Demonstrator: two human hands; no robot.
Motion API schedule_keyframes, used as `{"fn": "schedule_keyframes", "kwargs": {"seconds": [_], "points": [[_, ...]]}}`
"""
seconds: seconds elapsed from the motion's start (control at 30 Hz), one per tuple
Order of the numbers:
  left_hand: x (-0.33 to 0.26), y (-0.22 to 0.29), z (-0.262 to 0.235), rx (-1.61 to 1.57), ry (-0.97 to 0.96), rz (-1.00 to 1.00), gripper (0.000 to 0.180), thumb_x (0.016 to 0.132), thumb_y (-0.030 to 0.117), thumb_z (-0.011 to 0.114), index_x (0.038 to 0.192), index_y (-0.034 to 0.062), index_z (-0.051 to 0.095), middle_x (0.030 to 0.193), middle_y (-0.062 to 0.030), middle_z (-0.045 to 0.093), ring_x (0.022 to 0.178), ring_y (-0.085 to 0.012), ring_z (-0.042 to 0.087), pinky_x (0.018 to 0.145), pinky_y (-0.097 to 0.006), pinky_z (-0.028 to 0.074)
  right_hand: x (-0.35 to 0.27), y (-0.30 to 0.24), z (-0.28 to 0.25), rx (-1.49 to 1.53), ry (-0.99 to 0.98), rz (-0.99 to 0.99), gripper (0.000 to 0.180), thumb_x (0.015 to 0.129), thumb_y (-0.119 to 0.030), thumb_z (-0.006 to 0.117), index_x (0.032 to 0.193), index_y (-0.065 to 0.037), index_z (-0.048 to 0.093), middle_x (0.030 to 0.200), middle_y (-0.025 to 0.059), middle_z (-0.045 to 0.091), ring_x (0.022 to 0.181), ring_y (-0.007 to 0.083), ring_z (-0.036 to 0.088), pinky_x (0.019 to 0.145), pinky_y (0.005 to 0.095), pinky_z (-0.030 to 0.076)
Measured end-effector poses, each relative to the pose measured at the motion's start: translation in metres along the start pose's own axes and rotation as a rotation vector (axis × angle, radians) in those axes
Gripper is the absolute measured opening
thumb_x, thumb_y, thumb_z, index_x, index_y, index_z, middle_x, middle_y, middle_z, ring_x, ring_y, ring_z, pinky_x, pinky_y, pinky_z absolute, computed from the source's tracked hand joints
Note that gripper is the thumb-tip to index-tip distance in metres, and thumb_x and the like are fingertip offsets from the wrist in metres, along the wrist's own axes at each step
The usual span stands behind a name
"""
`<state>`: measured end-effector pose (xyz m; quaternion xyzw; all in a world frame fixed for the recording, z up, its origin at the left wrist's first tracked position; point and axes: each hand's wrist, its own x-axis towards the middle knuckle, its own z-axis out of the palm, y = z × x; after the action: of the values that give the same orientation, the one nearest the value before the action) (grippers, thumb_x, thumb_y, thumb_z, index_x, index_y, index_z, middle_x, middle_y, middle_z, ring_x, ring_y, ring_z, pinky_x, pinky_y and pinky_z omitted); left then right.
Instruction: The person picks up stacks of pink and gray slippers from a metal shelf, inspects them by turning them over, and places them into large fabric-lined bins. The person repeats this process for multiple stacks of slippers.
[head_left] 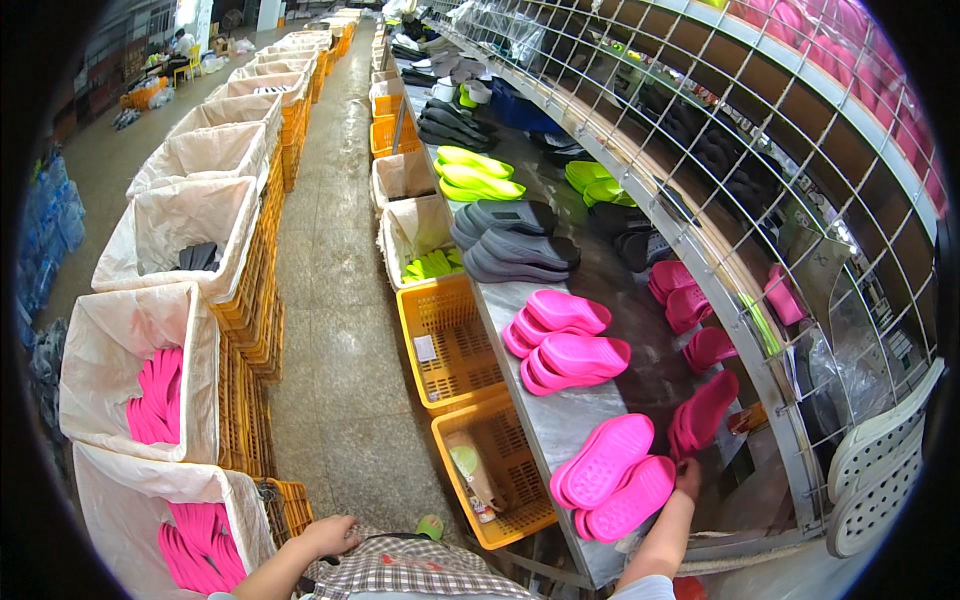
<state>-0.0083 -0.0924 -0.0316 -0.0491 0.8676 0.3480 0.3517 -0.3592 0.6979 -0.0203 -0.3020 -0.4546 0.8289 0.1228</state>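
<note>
My right hand (686, 481) reaches over the metal table, its fingers closed at the lower end of a bright pink clog (703, 412). The fingertips are partly hidden there. Just left of it, stacked pink clogs (625, 498) with perforated tops lie on the table edge. Farther up the table lie more pink clogs (575, 362), then grey clogs (520, 256) and neon yellow-green ones (480, 178). My left hand (333, 536) is beside the checked apron (400, 570), its fingers curled and nothing visible in them.
Stacked orange crates (235, 400) with white-lined bins (140, 385), some holding pink pieces, line the left of the aisle. Orange crates (455, 335) stand below the table's left edge. A wire grid (700, 160) rises on the right, with white perforated clogs (875, 480) by it. A person (183, 42) sits far back.
</note>
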Motion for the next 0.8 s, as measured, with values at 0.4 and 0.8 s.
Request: {"fn": "schedule_keyframes", "kwargs": {"seconds": [0.4, 0.8], "points": [[0.009, 0.002, -0.022, 0.064, 0.037, 0.137, 0.053, 0.087, 0.040, 0.059, 0.127, 0.0061, 0.050, 0.115, -0.0183, 0.060, 0.108, -0.0338, 0.057, 0.090, -0.041, 0.047, -0.171, -0.049, 0.135, 0.109, -0.065, 0.080, 0.037, 0.073, 0.003, 0.047, 0.108, -0.003, 0.058, 0.101, 0.0109, 0.065, 0.097, 0.0318, 0.065, 0.041, 0.0170, 0.047], [0.007, 0.154, -0.134, -0.350, 0.338, 0.775, 0.068, 0.085, 0.040, 0.065, 0.134, 0.0009, 0.039, 0.134, -0.0221, 0.041, 0.121, -0.0329, 0.048, 0.101, -0.040, 0.041, -0.404, 0.001, 0.195, -0.187, -0.430, 0.052, 0.062, 0.068, 0.011, 0.043, 0.128, -0.004, 0.048, 0.106, 0.0104, 0.063, 0.067, 0.0171, 0.065, 0.038, 0.0167, 0.048]]}}
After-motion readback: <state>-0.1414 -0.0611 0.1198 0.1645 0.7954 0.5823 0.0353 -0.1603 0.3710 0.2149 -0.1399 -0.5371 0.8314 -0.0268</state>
